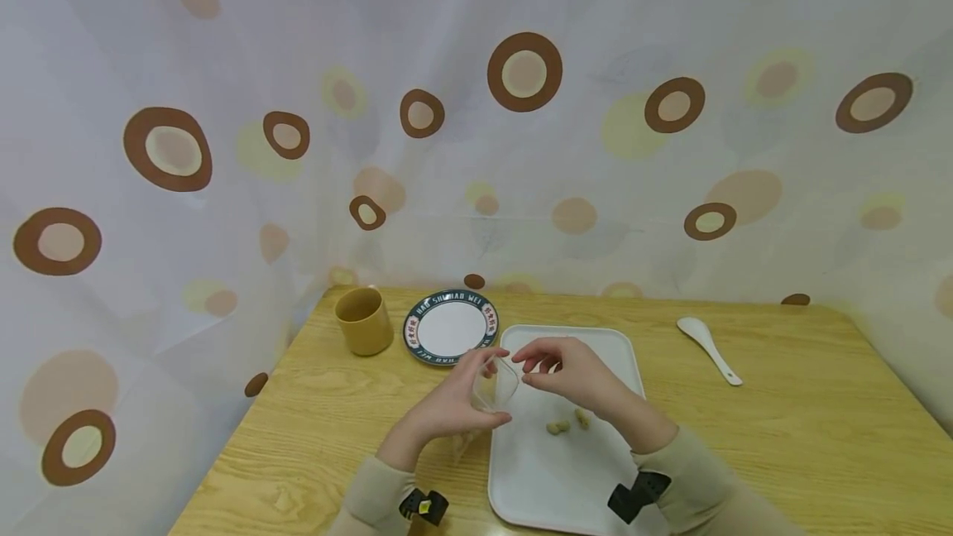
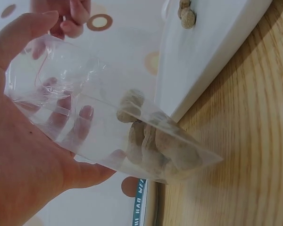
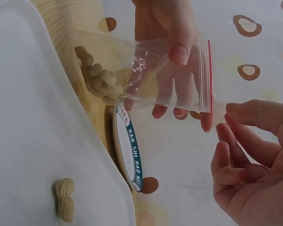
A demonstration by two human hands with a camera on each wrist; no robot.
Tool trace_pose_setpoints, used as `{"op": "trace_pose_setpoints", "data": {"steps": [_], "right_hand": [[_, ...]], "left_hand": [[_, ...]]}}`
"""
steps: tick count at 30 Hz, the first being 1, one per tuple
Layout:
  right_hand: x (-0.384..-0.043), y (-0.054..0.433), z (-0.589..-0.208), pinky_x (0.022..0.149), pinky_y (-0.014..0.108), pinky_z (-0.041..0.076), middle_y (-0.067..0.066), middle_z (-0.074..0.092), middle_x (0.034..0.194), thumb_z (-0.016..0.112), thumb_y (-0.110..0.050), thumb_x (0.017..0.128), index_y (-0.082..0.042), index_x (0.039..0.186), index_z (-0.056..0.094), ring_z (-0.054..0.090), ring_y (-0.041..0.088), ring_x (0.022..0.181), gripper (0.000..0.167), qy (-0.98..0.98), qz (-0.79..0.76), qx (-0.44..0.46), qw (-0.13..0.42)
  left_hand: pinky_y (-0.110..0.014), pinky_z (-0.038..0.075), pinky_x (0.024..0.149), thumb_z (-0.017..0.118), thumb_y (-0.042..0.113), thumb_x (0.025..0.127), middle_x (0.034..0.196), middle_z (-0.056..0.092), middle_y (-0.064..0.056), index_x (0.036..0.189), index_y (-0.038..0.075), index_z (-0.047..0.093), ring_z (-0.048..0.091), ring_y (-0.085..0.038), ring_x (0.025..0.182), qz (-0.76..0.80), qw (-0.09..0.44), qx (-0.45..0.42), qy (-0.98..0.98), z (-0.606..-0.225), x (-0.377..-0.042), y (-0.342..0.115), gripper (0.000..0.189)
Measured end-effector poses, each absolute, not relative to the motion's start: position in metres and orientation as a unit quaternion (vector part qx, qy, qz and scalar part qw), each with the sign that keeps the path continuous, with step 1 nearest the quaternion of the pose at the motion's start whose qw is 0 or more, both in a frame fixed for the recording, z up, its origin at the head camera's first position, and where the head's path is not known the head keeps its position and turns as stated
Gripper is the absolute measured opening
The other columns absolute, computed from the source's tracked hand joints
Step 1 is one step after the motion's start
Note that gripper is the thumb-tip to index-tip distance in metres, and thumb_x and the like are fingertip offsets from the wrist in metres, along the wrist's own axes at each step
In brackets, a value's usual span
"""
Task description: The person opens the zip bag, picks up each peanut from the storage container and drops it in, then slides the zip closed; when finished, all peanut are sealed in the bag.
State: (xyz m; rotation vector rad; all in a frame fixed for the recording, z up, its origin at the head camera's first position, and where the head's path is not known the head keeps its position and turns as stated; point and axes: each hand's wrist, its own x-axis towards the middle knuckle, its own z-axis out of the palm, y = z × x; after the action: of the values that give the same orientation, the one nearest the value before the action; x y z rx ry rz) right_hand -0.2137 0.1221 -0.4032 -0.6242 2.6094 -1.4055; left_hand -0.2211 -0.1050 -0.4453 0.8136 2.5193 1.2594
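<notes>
Holding hand: the clear zip bag [image 3: 146,70] is clasped by the left hand [image 1: 450,404], thumb on one face and fingers behind the other, near the red-lined mouth.
Bag's place: it is kept within the left hand's curve, by the left edge of the tray [image 1: 566,486], its filled end pointed down at the table [image 1: 804,420]; whether the wood is touched cannot be told.
Bagged peanuts [image 3: 101,77]: several are gathered in the lower end.
Right hand [image 1: 569,370]: thumb and fingertips are poised at the mouth's edge; whether plastic is pinched cannot be told.
Tray: two loose peanuts [image 1: 557,427] are borne on it.
Table's back: a yellow mug [image 1: 365,321] and plate [image 1: 450,329] are set left, a white spoon [image 1: 707,347] right.
</notes>
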Motion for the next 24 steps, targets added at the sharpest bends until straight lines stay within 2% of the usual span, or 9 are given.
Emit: {"op": "trace_pose_setpoints", "data": {"steps": [4,14,24], "right_hand": [[-0.215,0.130,-0.407,0.064,0.024,0.048,0.002,0.066,0.087,0.072,-0.009,0.087,-0.008,0.107,0.072,0.056,0.016,0.077,0.020,0.868,-0.454,-0.197,0.049],[-0.221,0.159,-0.421,0.066,0.023,0.048,0.001,0.068,0.086,0.073,-0.007,0.086,-0.008,0.106,0.072,0.057,0.015,0.078,0.020,0.884,-0.427,-0.185,0.038],[-0.221,0.182,-0.441,0.067,0.026,0.047,0.002,0.067,0.088,0.072,-0.007,0.087,-0.001,0.112,0.069,0.055,0.017,0.079,0.025,0.891,-0.417,-0.156,0.084]], "left_hand": [[-0.048,0.044,0.100,0.081,0.029,0.080,0.134,0.043,-0.006,0.147,0.023,0.036,0.045,-0.022,0.124,0.430,0.106,0.269,0.855,-0.445,-0.221,-0.106,0.080],[-0.049,0.043,0.102,0.080,0.026,0.081,0.136,0.043,-0.007,0.147,0.023,0.035,0.045,-0.023,0.125,0.430,0.103,0.267,0.857,-0.446,-0.222,-0.108,0.080],[-0.046,0.044,0.100,0.081,0.028,0.081,0.130,0.045,-0.007,0.147,0.019,0.037,0.046,-0.022,0.122,0.426,0.091,0.284,0.854,-0.447,-0.223,-0.112,0.080]]}}
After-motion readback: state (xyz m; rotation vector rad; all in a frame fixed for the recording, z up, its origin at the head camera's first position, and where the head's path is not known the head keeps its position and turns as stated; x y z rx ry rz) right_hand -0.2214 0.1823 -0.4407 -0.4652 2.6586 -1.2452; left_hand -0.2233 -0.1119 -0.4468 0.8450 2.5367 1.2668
